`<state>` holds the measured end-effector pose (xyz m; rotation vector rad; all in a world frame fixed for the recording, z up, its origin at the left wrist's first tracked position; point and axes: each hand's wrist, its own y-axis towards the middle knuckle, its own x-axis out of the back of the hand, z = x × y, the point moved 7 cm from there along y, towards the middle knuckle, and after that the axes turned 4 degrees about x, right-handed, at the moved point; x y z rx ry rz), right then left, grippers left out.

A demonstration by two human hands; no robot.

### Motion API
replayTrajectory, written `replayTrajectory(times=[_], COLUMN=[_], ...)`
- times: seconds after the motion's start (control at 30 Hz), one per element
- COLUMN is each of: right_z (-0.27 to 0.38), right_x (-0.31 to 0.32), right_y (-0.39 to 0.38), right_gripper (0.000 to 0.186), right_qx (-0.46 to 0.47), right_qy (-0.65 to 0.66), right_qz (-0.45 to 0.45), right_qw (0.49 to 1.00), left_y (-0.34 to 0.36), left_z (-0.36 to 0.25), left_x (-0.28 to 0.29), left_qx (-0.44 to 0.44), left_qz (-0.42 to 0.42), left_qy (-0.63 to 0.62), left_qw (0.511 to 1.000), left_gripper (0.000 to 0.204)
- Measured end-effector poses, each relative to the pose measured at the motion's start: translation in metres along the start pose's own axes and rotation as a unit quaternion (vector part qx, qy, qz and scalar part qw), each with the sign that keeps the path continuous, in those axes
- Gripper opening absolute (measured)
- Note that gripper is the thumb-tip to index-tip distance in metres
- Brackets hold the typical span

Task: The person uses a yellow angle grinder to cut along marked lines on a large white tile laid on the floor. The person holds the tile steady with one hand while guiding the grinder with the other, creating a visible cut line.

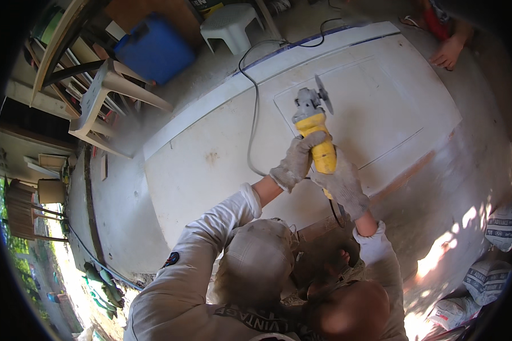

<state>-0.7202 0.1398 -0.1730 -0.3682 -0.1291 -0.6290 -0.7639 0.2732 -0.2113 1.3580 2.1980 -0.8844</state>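
Note:
A yellow and grey angle grinder with a thin cutting disc is held in both my gloved hands. My left hand wraps round its yellow body from the left. My right hand closes on the rear part, where a black cord hangs down. The disc end points away from me over a large pale board, inside a rectangle outlined on its surface. Whether the disc touches the board I cannot tell.
A grey cable curves across the board. Beyond it stand a white plastic stool, a blue container and a beige plastic chair. Another person's hand is at the far right. Filled bags lie at right.

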Motion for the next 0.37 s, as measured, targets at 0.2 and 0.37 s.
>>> replayTrajectory(times=[0.2, 0.37], right_z=[0.007, 0.020], right_x=[-0.087, -0.109], right_y=[0.072, 0.108], right_gripper=[0.065, 0.063], right_qx=[0.038, 0.043], right_qy=[-0.077, 0.051], right_qz=[0.068, 0.087], right_qw=[0.994, 0.994], left_y=[0.000, 0.041], left_z=[-0.025, -0.049], left_x=[0.123, 0.190], left_qx=[-0.065, -0.010], left_qz=[-0.137, -0.123], left_qy=[-0.037, -0.020], left_qw=[0.988, 0.992], left_gripper=[0.051, 0.062])
